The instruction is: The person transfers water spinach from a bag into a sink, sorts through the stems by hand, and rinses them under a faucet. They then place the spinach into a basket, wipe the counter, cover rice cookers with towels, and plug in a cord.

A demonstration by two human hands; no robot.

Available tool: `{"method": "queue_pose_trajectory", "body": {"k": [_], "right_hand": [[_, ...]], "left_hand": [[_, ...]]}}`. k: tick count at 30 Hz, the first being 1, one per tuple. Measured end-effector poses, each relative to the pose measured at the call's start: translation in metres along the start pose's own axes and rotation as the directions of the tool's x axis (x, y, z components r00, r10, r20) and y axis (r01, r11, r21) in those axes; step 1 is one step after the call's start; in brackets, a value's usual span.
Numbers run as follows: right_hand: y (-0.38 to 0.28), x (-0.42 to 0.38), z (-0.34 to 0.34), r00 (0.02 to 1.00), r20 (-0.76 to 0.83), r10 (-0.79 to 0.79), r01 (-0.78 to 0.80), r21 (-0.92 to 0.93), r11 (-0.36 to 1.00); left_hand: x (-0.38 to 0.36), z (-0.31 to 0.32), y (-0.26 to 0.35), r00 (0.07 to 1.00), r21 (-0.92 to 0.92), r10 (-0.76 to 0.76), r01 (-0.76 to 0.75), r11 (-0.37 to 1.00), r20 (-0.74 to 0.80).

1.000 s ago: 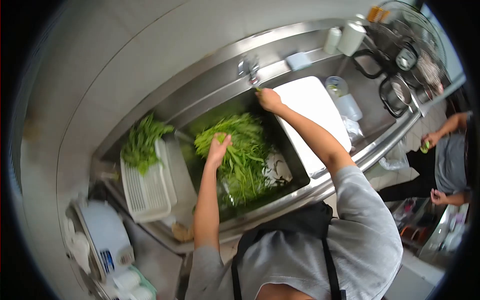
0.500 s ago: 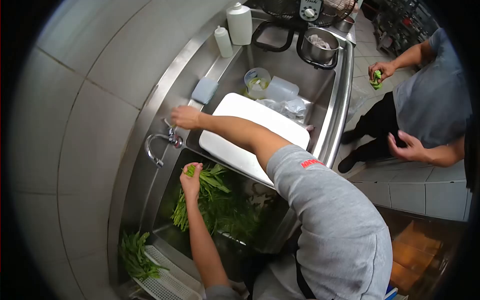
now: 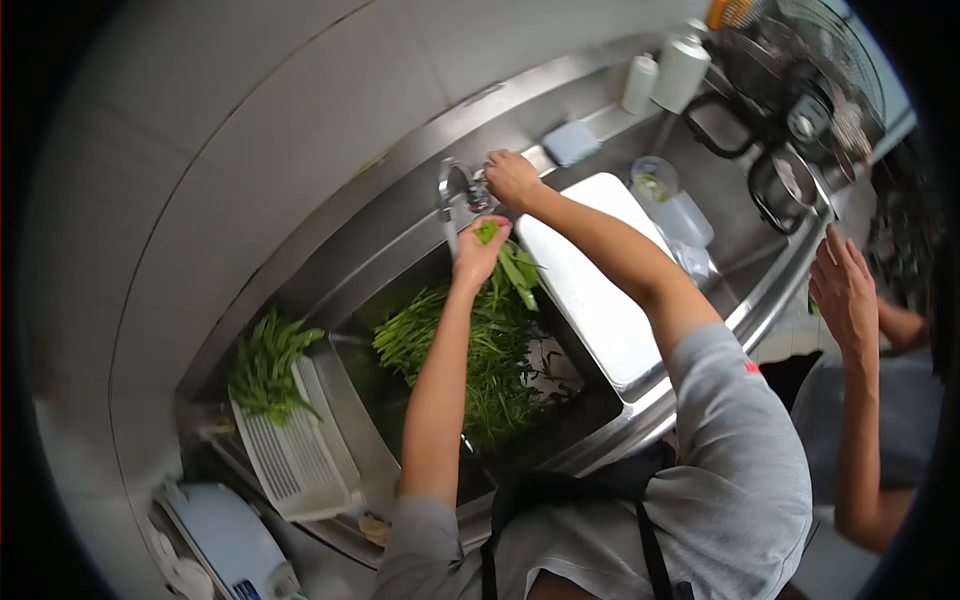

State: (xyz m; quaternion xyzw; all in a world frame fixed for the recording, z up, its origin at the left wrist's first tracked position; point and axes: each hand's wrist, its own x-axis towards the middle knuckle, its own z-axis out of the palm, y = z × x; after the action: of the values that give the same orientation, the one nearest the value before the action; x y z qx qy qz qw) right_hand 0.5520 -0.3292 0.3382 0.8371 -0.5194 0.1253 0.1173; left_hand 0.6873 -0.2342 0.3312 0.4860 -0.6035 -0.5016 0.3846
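Observation:
My left hand (image 3: pixel 478 258) is closed round a bunch of leafy greens (image 3: pixel 517 275), close to the faucet's spout. My right hand (image 3: pixel 513 180) is curled at the handle of the metal faucet (image 3: pixel 452 185); its fingertips are partly hidden there. Below the spout a pale streak looks like running water. More long-stemmed greens (image 3: pixel 480 350) lie in the near sink basin (image 3: pixel 345 365), under and beside my left forearm. A white cutting board (image 3: pixel 600 300) lies across the sink to the right of both hands.
Leafy greens (image 3: pixel 272 370) rest on a white perforated basket (image 3: pixel 290 455) at left. The far basin holds a plastic tub (image 3: pixel 655 178) and a metal pot (image 3: pixel 778 190). A sponge (image 3: pixel 572 144) and white bottles (image 3: pixel 682 70) line the ledge. Another person's hand (image 3: pixel 845 290) is raised at right.
The view has swung left. My left hand has moved up towards the faucet with the greens, and my right hand has reached the handle. A pale stream now shows below the spout.

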Motion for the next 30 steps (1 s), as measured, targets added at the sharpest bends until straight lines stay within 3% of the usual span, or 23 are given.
{"method": "queue_pose_trajectory", "body": {"k": [2, 4, 6, 8, 11, 14, 15, 18, 19, 20, 22, 23, 24, 26, 27, 28, 29, 30], "right_hand": [[-0.042, -0.014, -0.024, 0.951, 0.154, 0.268, -0.307, 0.367, 0.878], [-0.075, -0.017, -0.032, 0.848, 0.457, 0.268, -0.483, 0.458, 0.746], [-0.089, -0.004, -0.03, 0.609, 0.789, -0.081, -0.64, 0.549, 0.538], [-0.1, 0.001, -0.014, 0.67, 0.692, -0.269, -0.327, 0.6, 0.73], [-0.104, 0.031, -0.019, 0.339, 0.887, -0.313, -0.426, 0.441, 0.79], [-0.107, 0.011, -0.024, 0.362, 0.884, -0.294, -0.459, 0.444, 0.77], [-0.109, 0.012, -0.02, 0.337, 0.892, -0.301, -0.409, 0.427, 0.807], [-0.104, 0.008, -0.014, 0.315, 0.842, -0.437, -0.089, 0.485, 0.87], [-0.103, 0.003, -0.01, 0.38, 0.812, -0.443, -0.087, 0.508, 0.857], [-0.099, -0.001, -0.006, 0.445, 0.775, -0.448, -0.084, 0.535, 0.841], [-0.089, -0.002, -0.002, 0.475, 0.743, -0.472, -0.136, 0.592, 0.795], [-0.085, -0.003, 0.002, 0.521, 0.667, -0.533, -0.009, 0.628, 0.778], [-0.088, 0.004, 0.008, 0.486, 0.745, -0.457, -0.066, 0.552, 0.831], [-0.07, -0.004, 0.009, 0.628, 0.664, -0.405, -0.36, 0.71, 0.605], [-0.065, -0.011, 0.011, 0.716, 0.64, -0.28, -0.468, 0.737, 0.488], [-0.06, -0.017, 0.014, 0.774, 0.618, -0.138, -0.545, 0.762, 0.35], [-0.056, -0.028, 0.034, 0.844, 0.535, -0.026, -0.52, 0.83, 0.204], [-0.06, -0.042, 0.033, 0.862, 0.501, -0.083, -0.48, 0.857, 0.19]], "left_hand": [[-0.011, -0.005, 0.014, 0.971, 0.187, -0.204, 0.225, 0.956, -0.127], [-0.024, -0.005, -0.007, 0.927, -0.039, -0.24, 0.239, 0.97, -0.29], [-0.031, -0.014, -0.034, 0.961, -0.125, -0.209, 0.188, 0.974, -0.182], [-0.044, -0.018, -0.03, 0.937, -0.066, -0.305, 0.298, 0.952, -0.168], [-0.048, -0.022, -0.053, 0.946, 0.061, -0.29, 0.301, 0.952, -0.145], [-0.051, -0.02, -0.054, 0.92, -0.019, -0.308, 0.313, 0.949, -0.241], [-0.046, -0.022, -0.066, 0.913, -0.043, -0.353, 0.352, 0.935, -0.204], [-0.039, -0.02, -0.11, 0.939, 0.05, -0.204, 0.226, 0.973, -0.276], [-0.046, -0.017, -0.084, 0.893, 0.173, -0.239, 0.324, 0.93, -0.382], [-0.048, -0.016, -0.073, 0.888, 0.157, -0.261, 0.339, 0.927, -0.378], [-0.045, -0.02, -0.066, 0.883, 0.134, -0.298, 0.366, 0.921, -0.362], [-0.038, -0.02, -0.079, 0.857, 0.145, -0.34, 0.421, 0.895, -0.388], [-0.037, -0.021, -0.071, 0.868, 0.21, -0.304, 0.407, 0.889, -0.393], [-0.037, -0.015, -0.048, 0.891, 0.329, -0.236, 0.373, 0.867, -0.387], [-0.033, -0.003, -0.056, 0.796, 0.355, -0.166, 0.432, 0.829, -0.582], [-0.029, 0.002, -0.054, 0.783, 0.316, -0.172, 0.427, 0.847, -0.597], [-0.024, 0.002, -0.05, 0.771, 0.281, -0.175, 0.419, 0.863, -0.612], [-0.019, 0.002, -0.044, 0.762, 0.251, -0.172, 0.405, 0.879, -0.625]]}}
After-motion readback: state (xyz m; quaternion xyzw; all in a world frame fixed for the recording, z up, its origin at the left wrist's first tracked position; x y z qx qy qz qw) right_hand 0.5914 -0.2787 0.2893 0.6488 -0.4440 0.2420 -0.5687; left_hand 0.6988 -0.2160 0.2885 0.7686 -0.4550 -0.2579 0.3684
